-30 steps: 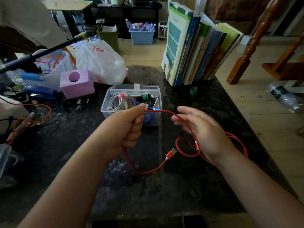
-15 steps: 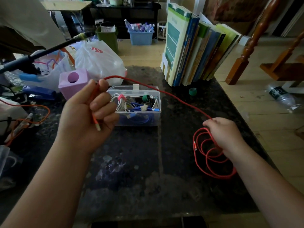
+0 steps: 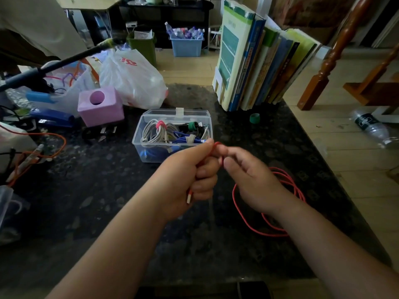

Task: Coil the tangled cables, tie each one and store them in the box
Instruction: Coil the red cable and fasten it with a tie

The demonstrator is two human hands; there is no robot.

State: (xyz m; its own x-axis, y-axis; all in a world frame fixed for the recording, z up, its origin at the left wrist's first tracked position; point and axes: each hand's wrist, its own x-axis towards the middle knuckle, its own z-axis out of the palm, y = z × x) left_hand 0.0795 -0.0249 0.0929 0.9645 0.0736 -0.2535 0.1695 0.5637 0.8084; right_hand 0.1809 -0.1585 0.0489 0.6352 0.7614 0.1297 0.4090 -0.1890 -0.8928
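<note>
— Fist of the left hand (image 3: pixel 185 180) wrapped round one end of the red cable (image 3: pixel 254 225), plug poking out below the little finger. Down from shoulder height half a second ago, now at the middle of the table (image 3: pixel 86 190).

— And the right hand (image 3: pixel 252 180)?

— Pinching the same cable at its fingertips, knuckle to knuckle with the left. Was well apart at four o'clock a moment back, cable stretched taut between; now no slack span visible at all.

— Meaning?

— Probably one more loop gathered in. Loose red rings hanging under the right wrist, spilling toward five o'clock on the table. Coil not yet neat, no tie on it.

— Box?

— Clear box (image 3: pixel 172 145) at twelve o'clock, just beyond the knuckles, lid open, already holding a white bundle with a pink tie and blue and dark bundles. Room left, seemingly.

— Elsewhere?

— Pink block (image 3: pixel 101 106) at ten o'clock, orange wire (image 3: pixel 54 147) at nine, books (image 3: pixel 259 65) at one o'clock.

— Remaining?

— Finish winding, tie, drop in.
</note>
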